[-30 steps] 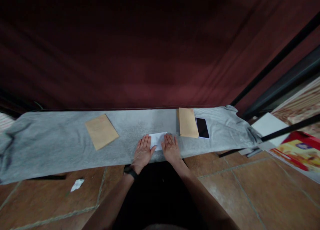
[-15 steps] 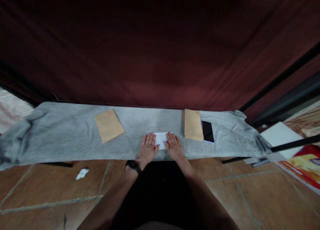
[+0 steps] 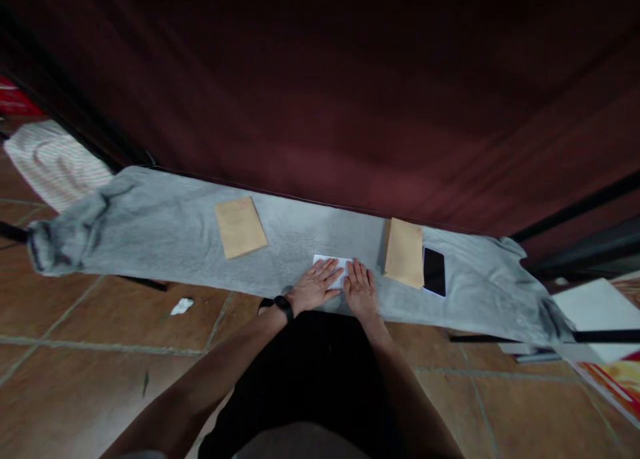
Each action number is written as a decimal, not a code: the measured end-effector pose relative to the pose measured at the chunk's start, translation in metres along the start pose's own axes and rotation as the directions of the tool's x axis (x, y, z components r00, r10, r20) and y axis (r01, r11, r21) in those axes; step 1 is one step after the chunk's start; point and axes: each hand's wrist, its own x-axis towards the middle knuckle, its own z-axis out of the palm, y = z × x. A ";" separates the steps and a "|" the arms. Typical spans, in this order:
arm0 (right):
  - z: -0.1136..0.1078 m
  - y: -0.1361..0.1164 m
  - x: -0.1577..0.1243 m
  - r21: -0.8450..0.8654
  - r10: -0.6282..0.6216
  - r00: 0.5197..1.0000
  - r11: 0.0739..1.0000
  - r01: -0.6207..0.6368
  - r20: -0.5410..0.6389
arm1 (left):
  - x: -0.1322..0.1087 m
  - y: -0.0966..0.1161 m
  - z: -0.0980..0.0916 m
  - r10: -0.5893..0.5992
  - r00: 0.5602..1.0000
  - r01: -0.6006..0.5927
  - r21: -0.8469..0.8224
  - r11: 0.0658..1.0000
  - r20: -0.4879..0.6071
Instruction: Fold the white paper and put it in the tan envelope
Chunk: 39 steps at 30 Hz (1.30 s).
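A small white sheet of paper (image 3: 325,258) lies on the grey cloth (image 3: 295,229) near its front edge, partly covered by both hands. Flat across its left and middle part rests my left hand (image 3: 314,286), fingers stretched out and pointing right. My right hand (image 3: 361,289) lies flat at the paper's right side, its fingers pointing away from me. A black band (image 3: 284,307) circles my left wrist. Whether the paper is folded cannot be made out under the hands.
One brown envelope (image 3: 242,227) lies to the left. To the right are more brown envelopes (image 3: 404,254), seemingly stacked, beside a dark-screened phone (image 3: 434,271). A dark red curtain (image 3: 320,126) hangs behind the cloth. A crumpled white scrap (image 3: 181,306) is on the tiled floor.
My left hand has slid right across the paper, from its left edge to over its middle. My right hand stays at the right side. The whole view has tilted and shifted.
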 end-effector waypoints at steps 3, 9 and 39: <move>0.002 0.001 -0.001 -0.009 0.005 1.000 1.000 -0.005 -0.008 | -0.009 -0.005 -0.006 0.002 0.999 -0.002 -0.006 1.000 0.033; 0.005 0.001 -0.002 -0.011 -0.004 1.000 1.000 0.003 -0.031 | -0.010 -0.006 -0.011 -0.015 0.993 0.018 -0.019 1.000 0.119; -0.007 -0.042 0.031 0.188 0.076 0.993 0.978 -0.092 0.094 | 0.024 0.007 0.011 -0.175 0.984 0.175 0.008 0.985 0.024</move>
